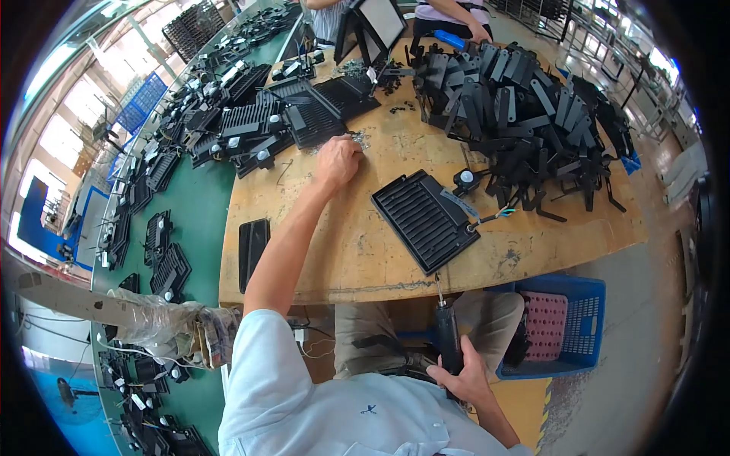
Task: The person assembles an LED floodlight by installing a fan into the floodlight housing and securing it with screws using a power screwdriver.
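My left hand (339, 160) reaches across the wooden table, fingers curled together beside a small scatter of screws (363, 140). Whatever the fingers may hold is hidden. My right hand (465, 375) is wrapped round a black electric screwdriver (448, 334), its bit pointing up toward the table's near edge. Just beyond the bit lies a black finned floodlight housing (418, 219), fins up. A cable with bare coloured wires (502, 214) comes off its right side, and a white-domed sensor (465, 178) sits by its upper right edge.
A large heap of black metal brackets (509, 106) covers the table's right rear. More finned housings (304, 114) crowd the left rear and the green conveyor (199, 197). A black panel (253, 251) lies left. A blue crate (585, 319) stands below; two people work opposite.
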`<control>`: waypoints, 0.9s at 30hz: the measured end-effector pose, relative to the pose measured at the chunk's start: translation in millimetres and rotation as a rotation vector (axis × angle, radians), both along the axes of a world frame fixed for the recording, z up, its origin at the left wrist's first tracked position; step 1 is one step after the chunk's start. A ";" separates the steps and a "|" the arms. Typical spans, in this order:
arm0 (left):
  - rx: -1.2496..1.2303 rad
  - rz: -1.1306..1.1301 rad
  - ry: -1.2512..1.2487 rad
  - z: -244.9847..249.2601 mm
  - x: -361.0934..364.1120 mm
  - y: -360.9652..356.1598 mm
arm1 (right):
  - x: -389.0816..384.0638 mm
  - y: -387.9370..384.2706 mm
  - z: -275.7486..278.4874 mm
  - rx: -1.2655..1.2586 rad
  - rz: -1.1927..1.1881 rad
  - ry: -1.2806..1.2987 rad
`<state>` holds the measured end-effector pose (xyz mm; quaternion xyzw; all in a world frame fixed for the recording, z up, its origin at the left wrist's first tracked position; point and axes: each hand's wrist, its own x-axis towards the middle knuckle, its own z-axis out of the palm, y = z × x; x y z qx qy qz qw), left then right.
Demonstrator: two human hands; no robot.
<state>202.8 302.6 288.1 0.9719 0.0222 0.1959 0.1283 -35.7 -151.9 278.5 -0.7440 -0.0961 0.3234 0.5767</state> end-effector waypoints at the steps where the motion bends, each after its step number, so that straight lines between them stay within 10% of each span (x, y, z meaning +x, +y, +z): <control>1: -0.001 -0.014 0.022 2.6 1.1 -0.4 | -0.4 -0.2 0.3 0.001 0.001 0.010; 10: 0.360 -0.132 0.042 -12.9 16.0 19.0 | -0.3 -6.1 4.7 -0.027 0.010 -0.027; 27: 0.068 -0.037 -0.023 -6.8 -4.2 3.8 | -1.9 -8.8 -1.5 0.070 -0.033 0.091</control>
